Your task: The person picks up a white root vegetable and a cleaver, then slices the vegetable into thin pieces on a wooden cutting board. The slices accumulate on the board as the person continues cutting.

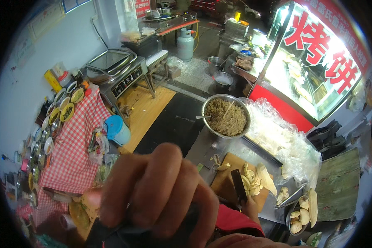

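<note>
My left hand (pixel 161 189) is very close to the camera, its fingers curled over a dark object whose shape is mostly hidden. At lower right, my right hand (pixel 250 205) grips the handle of a cleaver (pixel 239 186). The dark blade lies over a wooden cutting board (pixel 224 181), beside a pile of pale yellow cut pieces (pixel 252 183), apparently vegetable. A longer pale piece (pixel 266 178) rests at the board's right. Part of red clothing (pixel 235 218) shows below the right hand.
A steel bowl of brown minced food (pixel 226 116) stands on the metal table (pixel 201 145). Plastic-covered pale goods (pixel 272 124) lie beside it. A bowl of whole pale pieces (pixel 300 218) is at right. Leftward are a lidded blue bucket (pixel 117 130) and a checked cloth (pixel 71 139) with several dishes.
</note>
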Demonstrator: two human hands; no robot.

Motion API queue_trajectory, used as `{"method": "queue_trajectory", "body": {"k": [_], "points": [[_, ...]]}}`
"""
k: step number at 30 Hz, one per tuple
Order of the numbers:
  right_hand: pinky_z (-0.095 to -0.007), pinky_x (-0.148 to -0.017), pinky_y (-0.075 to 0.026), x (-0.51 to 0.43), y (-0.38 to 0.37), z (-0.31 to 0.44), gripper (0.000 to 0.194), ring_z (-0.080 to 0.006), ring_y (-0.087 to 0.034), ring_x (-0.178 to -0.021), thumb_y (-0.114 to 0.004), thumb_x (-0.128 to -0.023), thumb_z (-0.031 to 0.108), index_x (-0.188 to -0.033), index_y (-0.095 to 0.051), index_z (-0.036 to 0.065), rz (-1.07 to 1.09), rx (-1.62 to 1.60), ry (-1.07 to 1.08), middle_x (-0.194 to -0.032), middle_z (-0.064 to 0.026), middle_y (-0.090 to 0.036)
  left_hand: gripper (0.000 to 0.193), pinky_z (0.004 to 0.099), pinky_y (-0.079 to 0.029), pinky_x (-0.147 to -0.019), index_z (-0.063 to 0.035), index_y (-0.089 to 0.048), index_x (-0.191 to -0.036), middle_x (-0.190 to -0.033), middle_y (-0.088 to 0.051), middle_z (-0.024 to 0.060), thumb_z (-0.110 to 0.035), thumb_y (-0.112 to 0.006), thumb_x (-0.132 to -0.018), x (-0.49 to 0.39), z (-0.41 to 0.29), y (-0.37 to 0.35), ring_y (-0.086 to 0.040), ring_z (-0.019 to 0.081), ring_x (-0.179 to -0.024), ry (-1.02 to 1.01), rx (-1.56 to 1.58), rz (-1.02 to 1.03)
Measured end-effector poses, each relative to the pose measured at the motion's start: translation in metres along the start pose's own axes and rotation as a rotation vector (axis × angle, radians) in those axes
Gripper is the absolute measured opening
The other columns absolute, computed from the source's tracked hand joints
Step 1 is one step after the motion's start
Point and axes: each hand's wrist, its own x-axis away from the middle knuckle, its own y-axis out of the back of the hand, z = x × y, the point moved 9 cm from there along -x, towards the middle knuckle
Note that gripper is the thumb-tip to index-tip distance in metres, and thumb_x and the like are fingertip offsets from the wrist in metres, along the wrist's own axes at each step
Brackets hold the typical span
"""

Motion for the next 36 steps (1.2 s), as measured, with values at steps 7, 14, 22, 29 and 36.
{"method": "queue_trajectory", "body": {"k": [7, 14, 22, 29, 36], "points": [[-0.0526, -0.064, -0.044, -0.008, 0.0, 0.012, 0.019, -0.0455, -0.057, -0.074, -0.057, -0.081, 0.014, -0.094, -0.05, 0.003, -0.007, -0.037, 0.021, -0.076, -0.0254, -0.06, 0.032, 0.0397, -0.055, -0.077, -0.017, -0.053, -0.119, -0.116, -0.041, 0.0084, -0.026, -0.06, -0.088, 0.032, 0.002, 0.003, -0.044, 0.0196, -0.113, 0.28, 0.159, 0.266], [-0.0521, -0.068, -0.045, -0.005, 0.005, 0.014, 0.019, -0.0443, -0.058, -0.078, -0.057, -0.082, 0.015, -0.096, -0.051, 0.003, -0.054, -0.035, 0.009, -0.081, -0.0249, -0.061, 0.024, 0.0251, -0.044, -0.051, -0.0071, -0.049, -0.109, -0.096, -0.044, 0.0118, -0.023, -0.052, -0.091, 0.037, -0.048, 0.001, -0.054, 0.0206, -0.081, -0.093, 0.335, 0.311], [-0.0493, -0.073, -0.046, -0.005, 0.005, 0.011, 0.026, -0.0455, -0.056, -0.088, -0.058, -0.08, 0.009, -0.104, -0.052, 0.003, -0.019, -0.069, -0.033, -0.091, -0.0255, -0.06, 0.034, 0.0237, -0.041, -0.044, -0.0078, -0.048, -0.11, -0.085, -0.052, 0.0105, -0.013, -0.068, -0.082, 0.027, -0.007, 0.07, -0.06, 0.0162, -0.065, 0.098, -0.317, -0.256], [-0.0481, -0.071, -0.046, -0.006, 0.011, 0.023, 0.016, -0.0415, -0.057, -0.083, -0.059, -0.079, 0.009, -0.093, -0.054, 0.003, -0.061, -0.115, -0.016, -0.084, -0.0211, -0.06, 0.036, 0.032, -0.05, -0.062, -0.0228, -0.047, -0.128, -0.099, -0.05, 0.0144, -0.019, -0.05, -0.093, 0.022, 0.01, 0.034, -0.063, 0.0213, -0.08, -0.024, -0.434, 0.014], [-0.0474, -0.073, -0.045, -0.005, 0.001, 0.009, 0.017, -0.0419, -0.054, -0.083, -0.06, -0.077, 0.006, -0.093, -0.054, 0.004, -0.089, -0.101, -0.06, -0.085, -0.021, -0.058, 0.038, 0.0267, -0.045, -0.054, -0.0382, -0.04, -0.135, -0.103, -0.054, 0.0177, -0.026, -0.035, -0.099, 0.027, 0.007, 0.025, -0.066, 0.0222, -0.078, 0.076, -0.232, 0.106]]}}
